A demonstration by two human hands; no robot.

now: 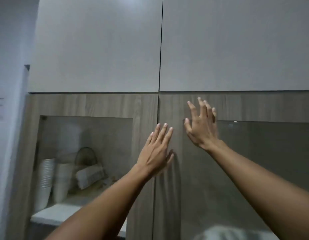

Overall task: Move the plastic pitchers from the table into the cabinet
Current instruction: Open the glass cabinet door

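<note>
A wood-grain cabinet with two glass-panelled doors fills the view. Both doors look closed. My left hand [158, 149] lies flat with fingers together on the inner frame of the right door [169, 196], close to the seam between the doors. My right hand [201, 125] is raised with fingers spread, at the upper left corner of the right door's glass pane [262, 161]. Neither hand holds anything. No plastic pitcher and no table are in view.
Behind the left door's glass [105, 134] a shelf holds stacked white ribbed cups [44, 179], a round wire object [86, 155] and a wrapped packet [89, 175]. Two plain grey upper doors [98, 49] sit above. A pale wall [8, 84] runs on the left.
</note>
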